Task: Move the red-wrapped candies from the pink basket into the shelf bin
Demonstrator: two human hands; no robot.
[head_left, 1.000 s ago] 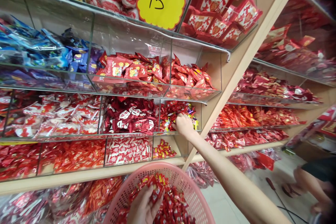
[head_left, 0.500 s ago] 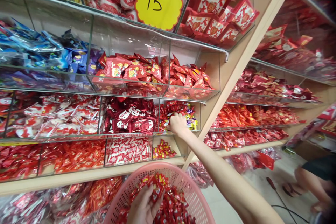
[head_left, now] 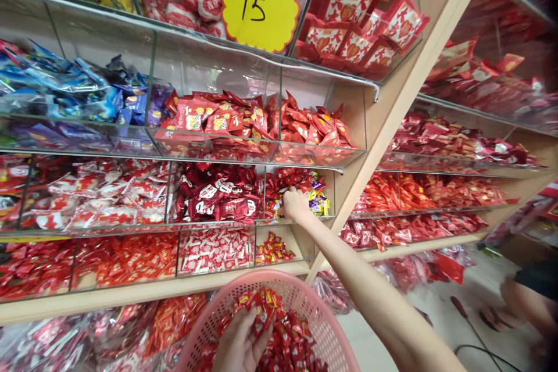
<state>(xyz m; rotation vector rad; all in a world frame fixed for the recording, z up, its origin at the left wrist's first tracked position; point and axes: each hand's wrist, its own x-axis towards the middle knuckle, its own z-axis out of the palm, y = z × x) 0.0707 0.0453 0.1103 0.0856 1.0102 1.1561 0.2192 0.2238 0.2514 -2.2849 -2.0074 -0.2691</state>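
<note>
My left hand (head_left: pixel 240 342) is in the pink perforated basket (head_left: pixel 320 296), its thumb and fingers closed around a few red wrapped candies (head_left: pixel 264 314). Beneath it lies a heap of red wrapped candies (head_left: pixel 293 340). My right hand (head_left: pixel 295 205) reaches into a small clear-walled bin at the shelf's right end, with its fingers curled down behind the front edge. Red candies (head_left: pixel 288 176) lie behind that hand, and yellow and purple ones (head_left: pixel 320 203) lie to its right. Whatever the right fingers grip is hidden.
Dark red packets (head_left: pixel 222 192) fill the bin to the left. A yellow price tag (head_left: pixel 260 7) marked 15 hangs above. A wooden upright (head_left: pixel 375 122) stands right of the bins. Bagged candy (head_left: pixel 47 337) lies below the shelf. Another person's leg (head_left: pixel 517 296) shows at lower right.
The view has shifted very slightly. Both hands stay in nearly the same places, the left in the basket and the right in the bin.
</note>
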